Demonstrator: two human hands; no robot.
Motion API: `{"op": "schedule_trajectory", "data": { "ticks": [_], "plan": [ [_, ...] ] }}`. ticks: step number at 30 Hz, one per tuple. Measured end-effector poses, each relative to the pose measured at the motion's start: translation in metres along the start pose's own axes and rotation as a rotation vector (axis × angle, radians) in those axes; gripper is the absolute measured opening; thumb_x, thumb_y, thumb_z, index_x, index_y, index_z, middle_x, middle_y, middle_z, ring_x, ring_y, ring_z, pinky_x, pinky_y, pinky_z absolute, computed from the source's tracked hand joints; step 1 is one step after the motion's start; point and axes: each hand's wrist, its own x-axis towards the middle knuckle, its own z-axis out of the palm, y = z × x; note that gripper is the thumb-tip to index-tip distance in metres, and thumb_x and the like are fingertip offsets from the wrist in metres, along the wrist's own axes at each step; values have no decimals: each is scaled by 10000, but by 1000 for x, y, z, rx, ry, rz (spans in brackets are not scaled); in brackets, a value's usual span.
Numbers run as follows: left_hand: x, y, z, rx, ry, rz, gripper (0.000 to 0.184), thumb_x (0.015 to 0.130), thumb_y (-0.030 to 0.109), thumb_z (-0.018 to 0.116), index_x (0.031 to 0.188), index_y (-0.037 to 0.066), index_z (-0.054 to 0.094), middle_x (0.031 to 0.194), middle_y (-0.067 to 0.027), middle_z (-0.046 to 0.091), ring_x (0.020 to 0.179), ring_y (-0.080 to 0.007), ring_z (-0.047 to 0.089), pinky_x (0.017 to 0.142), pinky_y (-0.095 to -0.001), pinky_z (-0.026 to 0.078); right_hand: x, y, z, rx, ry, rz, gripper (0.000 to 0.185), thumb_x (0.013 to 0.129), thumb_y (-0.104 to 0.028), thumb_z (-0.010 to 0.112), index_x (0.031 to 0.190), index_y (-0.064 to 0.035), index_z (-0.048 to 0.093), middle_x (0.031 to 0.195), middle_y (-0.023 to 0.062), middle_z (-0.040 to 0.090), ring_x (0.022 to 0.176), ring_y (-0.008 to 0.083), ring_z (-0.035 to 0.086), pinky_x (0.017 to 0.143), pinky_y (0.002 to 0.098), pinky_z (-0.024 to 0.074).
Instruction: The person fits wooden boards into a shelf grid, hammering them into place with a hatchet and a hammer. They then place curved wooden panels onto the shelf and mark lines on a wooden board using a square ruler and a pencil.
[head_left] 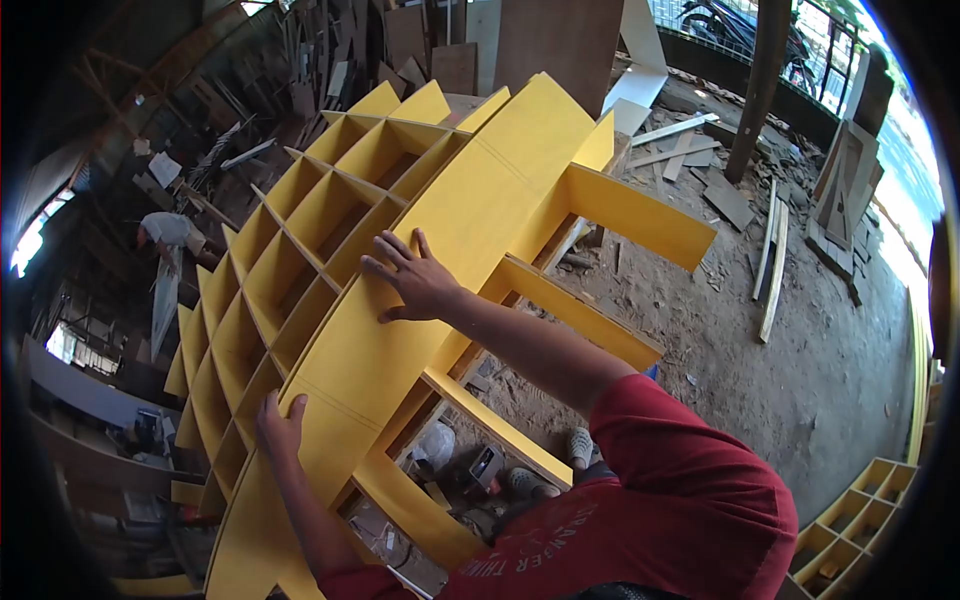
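A long yellow board [470, 190] runs diagonally through the middle of the view, with a yellow lattice of square compartments [300, 225] along its far side. My right hand [412, 282] lies on the board's face, palm down and fingers spread. Lower down, my left hand [281, 428] grips the board's long edge beside the lattice, thumb on the near side; its other fingers are partly hidden. Several yellow crosspieces [585, 312] stick out from the board toward my body.
Loose wood strips [773, 270] and scraps lie on the dirt ground at right. A post [757, 95] stands behind them. Another yellow compartment frame [855, 520] is at lower right. Far left, a person [170, 232] bends over in the workshop. Boards [455, 70] lean at the back.
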Motion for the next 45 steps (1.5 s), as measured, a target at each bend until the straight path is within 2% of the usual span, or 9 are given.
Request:
{"op": "schedule_trajectory", "data": {
  "ticks": [3,6,10,15,23,27,33,39,45],
  "plan": [
    [4,-7,9,40,-38,146,492,915,402,830,1148,-22,738,1087,-202,711,1046,-411,667,878,-496,544,-5,8,21,-29,-110,27,1132,853,-781,706,1711,-160,306,1767,223,245,1673,346,137,1314,706,92],
    [8,-4,6,-164,-270,-151,490,932,389,807,1195,-17,727,1044,-192,695,1034,-407,657,921,-506,541,-27,19,63,-16,-272,113,1069,893,-804,638,1695,-156,351,1753,247,267,1662,366,180,1326,675,95],
    [-37,9,8,-170,-400,-27,718,819,408,887,1358,-5,656,1312,-229,647,1259,-431,591,1091,-544,467,-47,26,69,7,-221,85,1055,886,-859,587,1660,-159,435,1727,266,320,1647,395,223,1343,626,95],
    [-129,44,-45,70,-517,-41,1168,700,570,933,1615,51,427,1645,-231,441,1534,-439,391,1274,-575,298,-73,44,13,92,-346,-183,1132,775,-822,753,1658,-186,443,1724,262,327,1641,411,222,1348,612,101],
    [-198,-54,4,124,-182,37,927,842,681,799,1441,-4,625,1497,-222,627,1424,-409,571,1227,-586,401,-81,48,52,-101,-227,-221,846,908,-558,757,1642,-259,460,1690,176,430,1598,378,345,1338,631,168],
    [-182,-82,12,84,-123,79,903,838,678,800,1389,-24,666,1441,-217,677,1362,-415,629,1176,-560,474,-75,50,72,-177,-126,-255,797,922,-548,744,1621,-267,485,1653,160,482,1565,367,409,1316,651,226],
    [-141,-114,22,-10,-179,62,785,836,480,874,1385,-43,669,1450,-256,659,1384,-426,612,1191,-520,479,-38,50,72,-99,-195,-302,859,864,-703,711,1574,-252,537,1601,159,540,1525,367,468,1283,619,318],
    [-141,-130,22,48,-162,59,579,934,255,804,1402,-52,654,1432,-275,663,1348,-428,638,1160,-494,521,-26,46,76,-188,-132,-324,731,931,-599,708,1562,-263,556,1575,133,581,1497,345,510,1258,574,363],
    [-121,-124,-18,94,8,86,371,1006,237,725,1245,-47,710,1230,-229,753,1132,-416,730,989,-508,587,-10,17,12,10,34,-389,399,936,-475,751,1150,-141,704,1057,104,751,1054,327,732,912,494,572]
  ]
}}
